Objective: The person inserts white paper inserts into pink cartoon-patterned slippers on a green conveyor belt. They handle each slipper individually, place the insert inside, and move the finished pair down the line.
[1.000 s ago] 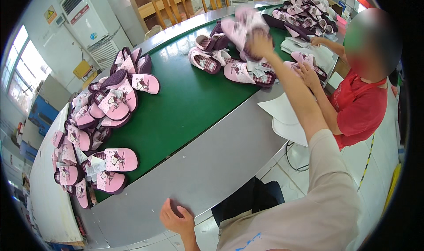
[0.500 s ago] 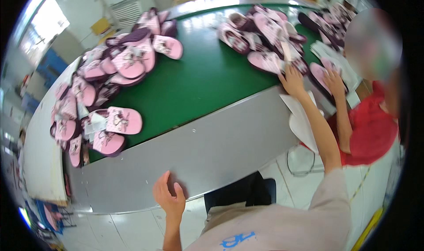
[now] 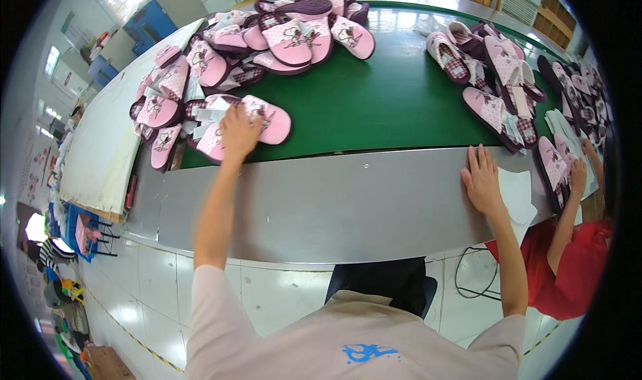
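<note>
At the near left of the green tabletop | pink slippers under my left hand | its fingers bend over them, whether gripping I can't tell | my right hand lies open on the grey metal border | clasping both soles evenly should prevent slipping

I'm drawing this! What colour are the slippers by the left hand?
The slippers are mostly pink, best seen in the head view.

Pink slippers, some speckled, bear dark-outlined cartoon figures; their soles are deep plum, their linings burgundy-and-white check. The tabletop is green, its metal border grey. One shirt is beige with a blue print, another person's top red.
</note>
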Available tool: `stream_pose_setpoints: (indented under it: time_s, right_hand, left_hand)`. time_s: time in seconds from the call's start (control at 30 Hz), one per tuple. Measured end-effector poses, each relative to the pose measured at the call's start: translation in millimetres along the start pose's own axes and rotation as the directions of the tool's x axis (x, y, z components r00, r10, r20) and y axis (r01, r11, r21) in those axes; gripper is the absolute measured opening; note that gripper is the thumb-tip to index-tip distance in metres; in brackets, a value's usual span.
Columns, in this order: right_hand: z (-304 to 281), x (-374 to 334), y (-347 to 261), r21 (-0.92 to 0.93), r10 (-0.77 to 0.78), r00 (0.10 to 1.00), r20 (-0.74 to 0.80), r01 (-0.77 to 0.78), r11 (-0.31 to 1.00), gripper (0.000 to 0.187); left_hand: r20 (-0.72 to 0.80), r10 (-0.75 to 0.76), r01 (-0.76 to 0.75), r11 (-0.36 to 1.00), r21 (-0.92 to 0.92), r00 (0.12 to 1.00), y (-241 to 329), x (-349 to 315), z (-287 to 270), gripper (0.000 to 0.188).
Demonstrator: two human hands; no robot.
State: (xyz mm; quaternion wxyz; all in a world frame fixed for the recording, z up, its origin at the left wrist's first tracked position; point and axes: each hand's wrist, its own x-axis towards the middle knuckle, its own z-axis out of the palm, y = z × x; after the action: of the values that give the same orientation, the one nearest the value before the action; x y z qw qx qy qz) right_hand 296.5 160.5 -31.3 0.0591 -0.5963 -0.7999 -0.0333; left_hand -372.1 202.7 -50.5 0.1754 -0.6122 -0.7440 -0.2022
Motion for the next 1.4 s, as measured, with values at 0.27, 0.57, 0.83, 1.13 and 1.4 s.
stream_pose_setpoints:
  time_s: [0.27, 0.57, 0.83, 1.13, 1.4]
  right_hand:
    - [-5.0, -38.1, -57.3, 0.101, -0.083, 0.992, -0.097, 0.092, 0.991, 0.058]
    - [-7.3, -37.5, -60.5, 0.188, -0.061, 0.985, -0.161, 0.092, 0.978, 0.056]
    - [-9.3, -41.1, -50.9, 0.283, -0.028, 0.978, -0.206, 0.087, 0.955, 0.053]
    - [-34.0, -49.1, -62.5, 0.638, 0.024, 0.899, -0.436, 0.291, 0.713, 0.044]
    - [-51.9, -4.6, -145.0, 0.637, -0.306, 0.890, -0.338, 0.456, 0.621, 0.033]
  left_hand:
    - [-0.074, -0.171, 0.160, 0.977, -0.140, 0.982, 66.1, 5.8, -3.6, 0.064]
    - [0.167, -0.068, 0.155, 0.794, -0.588, 0.984, 130.0, 2.5, -75.0, 0.043]
    - [-0.161, 0.741, -0.656, 0.445, -0.610, 0.652, 266.6, -38.1, -157.0, 0.034]
    - [0.020, 0.957, -0.622, 0.205, -0.756, 0.290, 305.2, -157.3, -167.8, 0.037]
    - [0.090, 0.869, -0.722, 0.458, -0.518, 0.486, 289.0, -195.2, -205.0, 0.051]
